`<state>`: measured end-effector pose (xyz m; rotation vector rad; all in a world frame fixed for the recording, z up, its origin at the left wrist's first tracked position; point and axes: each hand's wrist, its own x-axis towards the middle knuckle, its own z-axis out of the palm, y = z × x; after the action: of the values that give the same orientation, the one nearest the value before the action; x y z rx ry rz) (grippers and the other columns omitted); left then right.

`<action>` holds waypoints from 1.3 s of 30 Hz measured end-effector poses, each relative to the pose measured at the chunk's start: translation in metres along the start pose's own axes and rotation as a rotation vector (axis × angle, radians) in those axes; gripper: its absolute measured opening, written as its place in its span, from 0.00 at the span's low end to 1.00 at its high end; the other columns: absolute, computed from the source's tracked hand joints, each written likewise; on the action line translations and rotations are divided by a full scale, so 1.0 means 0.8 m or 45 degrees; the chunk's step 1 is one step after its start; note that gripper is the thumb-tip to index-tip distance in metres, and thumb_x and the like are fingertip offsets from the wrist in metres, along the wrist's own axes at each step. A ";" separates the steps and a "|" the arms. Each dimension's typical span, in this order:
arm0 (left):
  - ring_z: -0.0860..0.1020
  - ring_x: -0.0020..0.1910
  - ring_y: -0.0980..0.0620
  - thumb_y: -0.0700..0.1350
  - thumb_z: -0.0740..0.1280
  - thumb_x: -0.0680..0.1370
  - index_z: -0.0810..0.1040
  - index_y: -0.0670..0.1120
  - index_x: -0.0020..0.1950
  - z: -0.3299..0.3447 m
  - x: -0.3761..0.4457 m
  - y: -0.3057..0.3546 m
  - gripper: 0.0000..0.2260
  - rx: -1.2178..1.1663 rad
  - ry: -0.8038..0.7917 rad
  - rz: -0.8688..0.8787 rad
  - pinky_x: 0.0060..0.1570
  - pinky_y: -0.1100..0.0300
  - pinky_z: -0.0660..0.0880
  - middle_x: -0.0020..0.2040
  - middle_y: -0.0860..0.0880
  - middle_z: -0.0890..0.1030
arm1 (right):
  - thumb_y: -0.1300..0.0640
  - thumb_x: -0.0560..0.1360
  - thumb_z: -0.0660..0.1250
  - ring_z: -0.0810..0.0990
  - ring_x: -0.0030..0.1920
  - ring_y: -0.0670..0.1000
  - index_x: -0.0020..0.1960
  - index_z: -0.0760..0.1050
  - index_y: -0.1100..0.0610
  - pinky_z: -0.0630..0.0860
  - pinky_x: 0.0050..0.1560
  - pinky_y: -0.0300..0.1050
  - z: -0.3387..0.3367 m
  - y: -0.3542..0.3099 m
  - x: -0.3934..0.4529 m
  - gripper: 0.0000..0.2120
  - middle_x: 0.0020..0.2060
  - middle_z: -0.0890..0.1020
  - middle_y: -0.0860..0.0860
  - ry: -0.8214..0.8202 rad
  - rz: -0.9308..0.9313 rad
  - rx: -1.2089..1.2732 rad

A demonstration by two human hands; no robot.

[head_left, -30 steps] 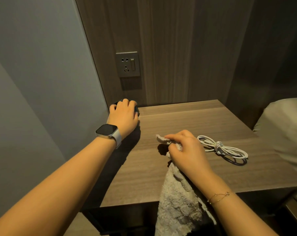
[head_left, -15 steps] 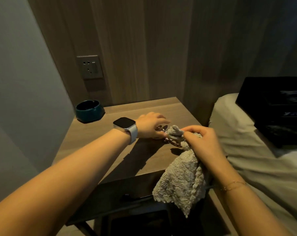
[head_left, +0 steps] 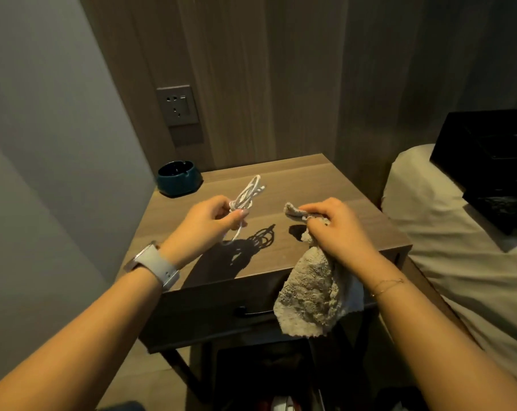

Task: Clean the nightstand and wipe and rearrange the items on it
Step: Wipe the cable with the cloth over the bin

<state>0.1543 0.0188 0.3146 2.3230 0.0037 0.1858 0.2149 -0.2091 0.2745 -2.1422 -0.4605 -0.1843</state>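
The wooden nightstand [head_left: 304, 179] stands against the panelled wall. My left hand [head_left: 205, 225] pinches a coiled white cable [head_left: 248, 194] and holds it lifted above the tabletop, where its shadow falls. To the right, my right hand [head_left: 333, 223] grips a beige fluffy cloth [head_left: 309, 295], whose bulk hangs down over the front edge of the nightstand. A dark teal ashtray [head_left: 178, 178] sits in the back left corner of the top.
A wall socket [head_left: 177, 105] is mounted above the ashtray. A bed with a pale pillow [head_left: 435, 221] lies right of the nightstand, with a black box [head_left: 494, 161] on it. The nightstand drawer has a dark handle [head_left: 251, 312]. A grey wall borders the left.
My left hand left the ashtray, reached to the cable and has lifted it off the tabletop. My right hand still holds the cloth. The camera view shifted.
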 end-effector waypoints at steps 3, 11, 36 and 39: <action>0.82 0.40 0.56 0.53 0.64 0.78 0.78 0.44 0.53 -0.013 -0.059 -0.006 0.13 -0.329 -0.011 -0.235 0.41 0.66 0.76 0.41 0.50 0.84 | 0.61 0.77 0.60 0.71 0.57 0.51 0.65 0.75 0.50 0.71 0.59 0.43 0.036 -0.011 -0.009 0.18 0.53 0.74 0.50 -0.261 -0.124 -0.281; 0.73 0.28 0.54 0.47 0.63 0.79 0.77 0.41 0.50 0.011 -0.157 -0.034 0.09 -1.123 -0.302 -0.574 0.28 0.65 0.72 0.32 0.48 0.76 | 0.66 0.75 0.64 0.76 0.47 0.43 0.55 0.80 0.49 0.72 0.50 0.36 0.046 -0.049 -0.089 0.16 0.45 0.77 0.48 -0.443 -0.341 0.059; 0.75 0.43 0.46 0.48 0.56 0.83 0.72 0.42 0.47 0.141 -0.219 -0.137 0.12 0.140 -0.467 -0.346 0.42 0.54 0.69 0.40 0.47 0.75 | 0.57 0.76 0.66 0.81 0.50 0.49 0.48 0.83 0.57 0.72 0.49 0.40 0.148 0.043 -0.170 0.07 0.44 0.84 0.53 -0.225 0.104 -0.235; 0.76 0.45 0.44 0.47 0.57 0.82 0.74 0.38 0.50 0.147 -0.217 -0.136 0.14 0.099 -0.523 -0.329 0.45 0.52 0.70 0.45 0.42 0.78 | 0.58 0.76 0.67 0.80 0.47 0.44 0.49 0.83 0.56 0.73 0.49 0.36 0.157 0.026 -0.185 0.06 0.43 0.82 0.48 -0.499 -0.079 -0.051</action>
<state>0.0047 -0.0018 0.1331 2.3705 0.1061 -0.4272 0.0819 -0.1549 0.1422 -2.2084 -0.7539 0.1987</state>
